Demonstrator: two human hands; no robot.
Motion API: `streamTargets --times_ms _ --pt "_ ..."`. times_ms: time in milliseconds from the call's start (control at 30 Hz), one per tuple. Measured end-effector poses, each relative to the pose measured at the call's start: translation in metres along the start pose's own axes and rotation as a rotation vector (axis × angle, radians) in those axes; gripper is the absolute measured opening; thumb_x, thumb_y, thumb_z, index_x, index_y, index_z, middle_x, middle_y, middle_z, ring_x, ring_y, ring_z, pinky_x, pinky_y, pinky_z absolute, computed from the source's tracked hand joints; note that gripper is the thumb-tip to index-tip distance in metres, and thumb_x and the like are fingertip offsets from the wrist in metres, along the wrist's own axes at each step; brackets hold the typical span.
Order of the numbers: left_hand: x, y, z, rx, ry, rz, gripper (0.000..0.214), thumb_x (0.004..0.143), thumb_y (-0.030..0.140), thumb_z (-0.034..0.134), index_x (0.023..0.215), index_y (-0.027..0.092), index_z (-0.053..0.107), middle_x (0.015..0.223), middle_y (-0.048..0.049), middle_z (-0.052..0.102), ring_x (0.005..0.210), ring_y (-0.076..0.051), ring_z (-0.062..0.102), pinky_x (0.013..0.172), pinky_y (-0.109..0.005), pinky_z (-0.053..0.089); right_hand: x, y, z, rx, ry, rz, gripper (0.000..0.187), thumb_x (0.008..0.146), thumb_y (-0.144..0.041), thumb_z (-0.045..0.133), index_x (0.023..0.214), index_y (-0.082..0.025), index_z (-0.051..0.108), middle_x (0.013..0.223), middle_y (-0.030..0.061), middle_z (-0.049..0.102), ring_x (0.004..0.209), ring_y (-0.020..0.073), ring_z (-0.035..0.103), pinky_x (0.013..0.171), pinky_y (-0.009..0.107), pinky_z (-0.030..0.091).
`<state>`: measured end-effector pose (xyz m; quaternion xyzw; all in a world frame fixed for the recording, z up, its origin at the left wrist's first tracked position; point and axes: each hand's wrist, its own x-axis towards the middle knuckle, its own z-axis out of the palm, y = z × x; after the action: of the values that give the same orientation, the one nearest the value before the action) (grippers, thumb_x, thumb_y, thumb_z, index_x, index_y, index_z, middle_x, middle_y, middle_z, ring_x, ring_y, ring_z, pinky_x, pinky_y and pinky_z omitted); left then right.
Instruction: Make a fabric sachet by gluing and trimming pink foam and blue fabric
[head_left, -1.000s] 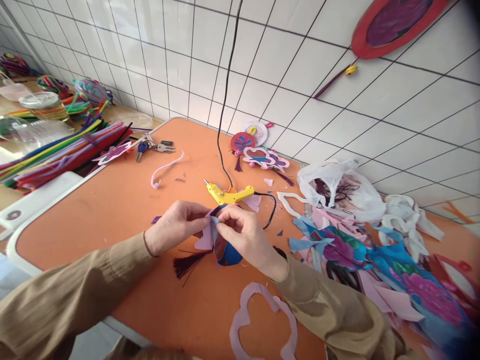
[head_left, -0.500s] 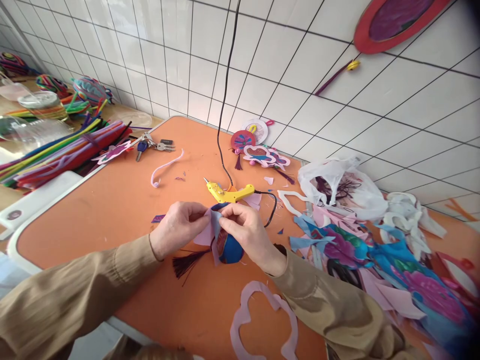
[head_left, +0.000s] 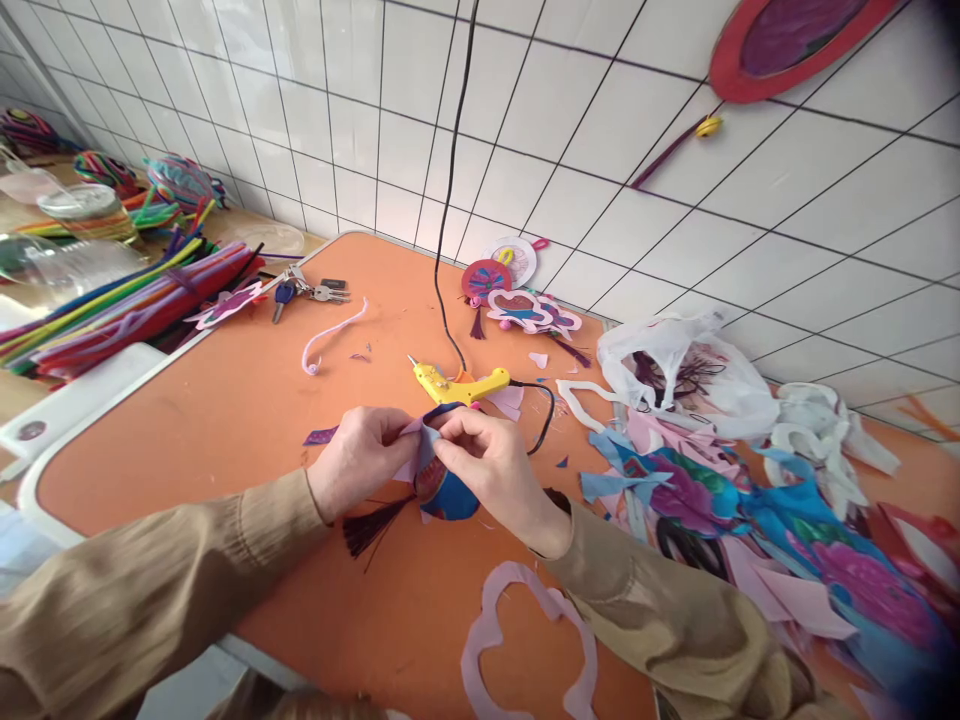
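From the near corners, the left hand (head_left: 360,452) and the right hand (head_left: 493,468) are brought together over the middle of the orange counter (head_left: 187,430), with the wrists angled inward. Each grip is pinched narrow on the pink-and-blue fabric piece (head_left: 454,496) between them. Its rounded blue end is turned toward the person, its long axis running near to far; leftward a dark tassel (head_left: 371,528) is spread. Just beyond, a yellow glue gun (head_left: 463,388) is laid.
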<state>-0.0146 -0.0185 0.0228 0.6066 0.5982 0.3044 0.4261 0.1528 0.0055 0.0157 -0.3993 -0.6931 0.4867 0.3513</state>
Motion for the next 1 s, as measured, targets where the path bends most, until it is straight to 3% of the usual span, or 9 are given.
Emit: streamTargets --times_ms 300,700,1000 --pt "0.0037 -0.0019 -0.0019 0.028 0.117 0.003 0.037 0.078 0.044 0.047 0.053 0.017 0.043 0.052 0.0047 0.031 0.053 -0.009 0.029 0.046 -0.022 0.024 0.0000 0.0006 -0.0003 -0.002 0.043 -0.080 0.013 0.078 -0.017 0.059 0.065 -0.017 0.056 0.087 0.0057 0.064 0.083 0.0172 0.061 0.072 0.027 0.048" --pt "0.0033 -0.0050 0.0018 -0.048 0.054 0.075 0.035 0.080 0.042 0.048 0.056 0.016 0.051 0.051 0.0022 0.046 0.053 -0.011 0.040 0.049 -0.021 0.034 0.0001 -0.0003 0.0002 -0.057 0.026 -0.105 0.014 0.080 -0.017 0.057 0.067 -0.018 0.054 0.071 -0.0001 0.056 0.066 0.0115 0.053 0.060 0.023 0.043" --pt "-0.0007 -0.0011 0.0031 -0.079 0.033 0.113 0.033 0.082 0.036 0.050 0.054 0.016 0.050 0.049 0.0026 0.051 0.050 -0.009 0.043 0.050 -0.020 0.036 -0.0013 -0.0041 0.0017 -0.032 0.024 -0.096 0.013 0.081 -0.018 0.056 0.068 -0.018 0.055 0.070 -0.0002 0.056 0.066 0.0119 0.053 0.060 0.024 0.043"
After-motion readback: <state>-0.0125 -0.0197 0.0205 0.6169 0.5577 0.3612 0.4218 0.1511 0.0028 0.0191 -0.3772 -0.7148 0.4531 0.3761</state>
